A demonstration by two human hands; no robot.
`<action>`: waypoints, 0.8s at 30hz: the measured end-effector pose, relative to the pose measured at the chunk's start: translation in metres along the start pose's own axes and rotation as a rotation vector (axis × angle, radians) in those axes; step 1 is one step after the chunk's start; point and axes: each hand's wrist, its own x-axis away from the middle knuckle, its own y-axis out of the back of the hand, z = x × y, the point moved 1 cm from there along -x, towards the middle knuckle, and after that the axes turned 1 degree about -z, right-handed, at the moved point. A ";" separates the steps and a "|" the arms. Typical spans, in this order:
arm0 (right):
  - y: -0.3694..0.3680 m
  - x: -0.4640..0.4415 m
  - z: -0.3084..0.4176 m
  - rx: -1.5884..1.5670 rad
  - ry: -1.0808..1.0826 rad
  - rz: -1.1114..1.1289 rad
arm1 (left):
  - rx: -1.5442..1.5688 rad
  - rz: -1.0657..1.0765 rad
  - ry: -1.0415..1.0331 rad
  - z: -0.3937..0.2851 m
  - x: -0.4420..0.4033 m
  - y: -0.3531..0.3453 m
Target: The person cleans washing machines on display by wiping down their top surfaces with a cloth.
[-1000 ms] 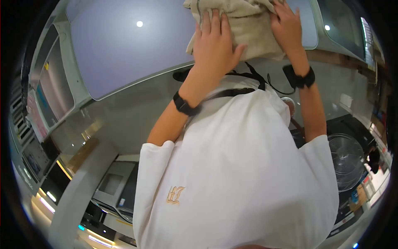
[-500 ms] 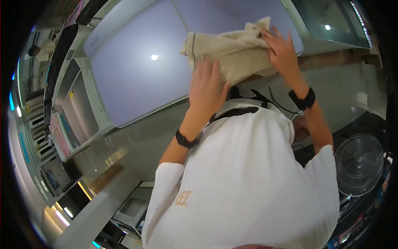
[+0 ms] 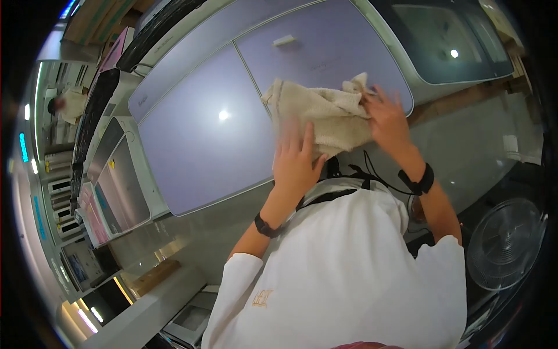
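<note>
A beige cloth (image 3: 325, 113), folded and rumpled, lies near the front edge of a glossy lilac panel (image 3: 197, 139). My left hand (image 3: 295, 154) rests at the cloth's lower left part with its fingers spread, their tips blurred. At the cloth's right end is my right hand (image 3: 386, 119); its fingers are bent over the bunched corner, slightly blurred, and whether they pinch the fabric is unclear. Both wrists wear black bands.
A small whitish piece (image 3: 284, 40) lies on the panel's far part. Another appliance with a dark glass top (image 3: 442, 43) stands at the right. A round fan (image 3: 505, 244) is at lower right. A person (image 3: 72, 104) is far off at the left.
The view has tilted, so the panel and cloth appear lower and more of the panel's far side shows. Both hands remain at the cloth, the left with its fingers more spread.
</note>
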 end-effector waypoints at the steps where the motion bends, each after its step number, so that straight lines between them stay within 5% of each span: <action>1: -0.002 -0.007 -0.011 0.033 -0.003 -0.015 | 0.018 0.001 0.002 -0.001 -0.008 -0.001; 8: -0.030 -0.091 -0.019 0.098 -0.122 0.052 | -0.030 -0.099 0.002 -0.013 -0.104 -0.030; 16: 0.017 -0.032 -0.017 -0.037 -0.006 0.125 | 0.044 0.048 0.016 -0.009 -0.053 0.002; 24: -0.018 -0.126 -0.069 0.098 -0.043 0.088 | 0.005 -0.008 -0.035 0.003 -0.136 -0.007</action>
